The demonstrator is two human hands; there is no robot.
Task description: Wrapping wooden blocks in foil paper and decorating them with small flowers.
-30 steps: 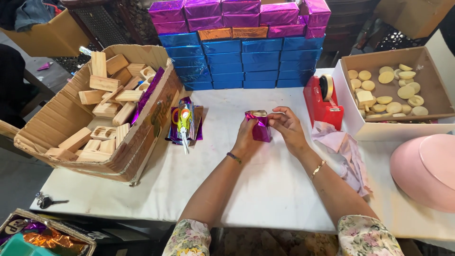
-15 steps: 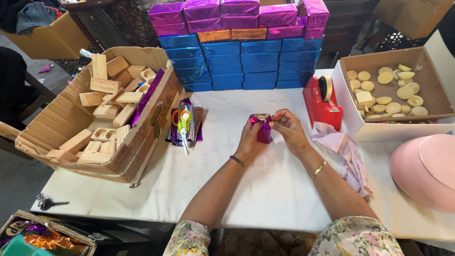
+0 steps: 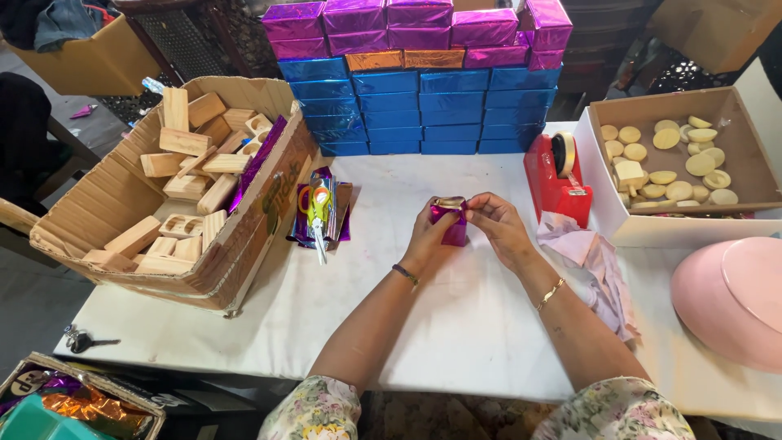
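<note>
A white table (image 3: 456, 326) fills the view; the person's body is cut off below the floral sleeves. A large brown cardboard box (image 3: 244, 236) at left holds pale wooden blocks (image 3: 183, 175). A smaller open carton (image 3: 733, 110) at right holds round cream discs (image 3: 680, 159). At centre, the left hand (image 3: 428, 236) and right hand (image 3: 497, 228) pinch the folded top of a small purple foil-wrapped block (image 3: 450, 220), fingers pressed together, hiding most of it.

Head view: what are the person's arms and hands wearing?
Both forearms are bare below short floral sleeves, pale with pink and green flowers. The left hand has a thin dark bracelet at the wrist; the right hand has a gold chain bracelet. No gloves; any rings are too small to tell.
</note>
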